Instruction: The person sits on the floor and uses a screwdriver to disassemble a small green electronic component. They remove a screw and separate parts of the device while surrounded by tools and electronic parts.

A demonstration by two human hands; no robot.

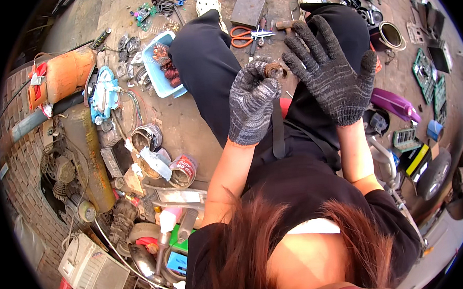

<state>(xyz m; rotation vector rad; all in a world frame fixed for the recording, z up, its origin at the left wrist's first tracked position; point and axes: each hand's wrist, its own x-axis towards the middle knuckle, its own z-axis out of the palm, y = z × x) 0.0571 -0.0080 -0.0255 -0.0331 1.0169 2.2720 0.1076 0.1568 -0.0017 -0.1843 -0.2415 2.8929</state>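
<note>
My left hand point(253, 105) wears a grey knitted glove and pinches a small coil of brown copper-coloured wire point(273, 70) between thumb and fingers. To its right my right hand point(329, 70), gloved the same way, is spread open with its back up and holds nothing. Its fingertips are just right of the coil; whether they touch it I cannot tell. Beyond the hands, between my knees, lie orange-handled scissors point(242, 36) and a hammer point(286, 25) with a wooden handle. By my left leg a light blue basin point(155, 78) holds several reddish-brown wire coils.
Paint cans point(182, 172) and an orange cylinder point(65, 71) stand at the left, near a long yellowish cylinder point(90, 156). A metal plate point(250, 7) lies ahead between my feet. At the right are a metal pot point(390, 36), a purple plastic piece point(393, 104), green circuit boards point(423, 74) and a tyre point(434, 175).
</note>
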